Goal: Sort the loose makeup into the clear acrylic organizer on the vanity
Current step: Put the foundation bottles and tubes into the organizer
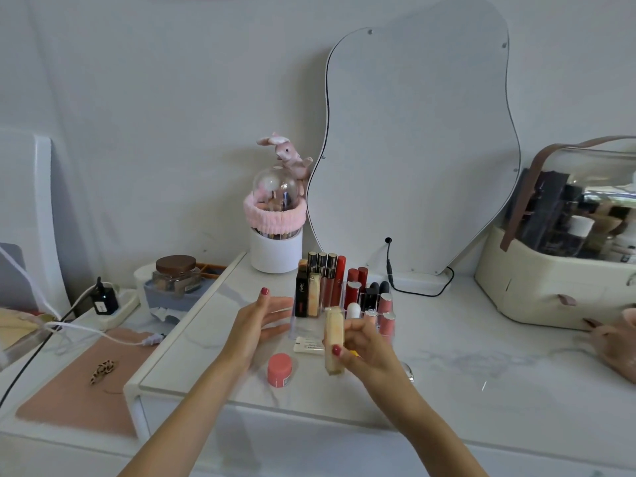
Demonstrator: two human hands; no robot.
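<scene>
The clear acrylic organizer (303, 330) stands mid-vanity, holding several lipsticks and gloss tubes upright in its slots. My right hand (364, 346) grips a cream and peach marbled tube (334, 339), held upright just in front of the organizer. Left of the organizer, my left hand (261, 320) hovers with straight fingers, their tips at its side wall, holding nothing. A small pink jar (279, 369) and a flat white tube (308, 345) lie loose on the vanity top in front. A yellow item peeks out behind my right hand.
A wavy-edged mirror (413, 149) leans on the wall behind. A white brush holder with a dome and pink bunny (277, 235) stands back left. A cream cosmetic case (564, 270) sits at the right. Cables, a power strip (113, 309) and a jar (176, 273) crowd the lower left surface.
</scene>
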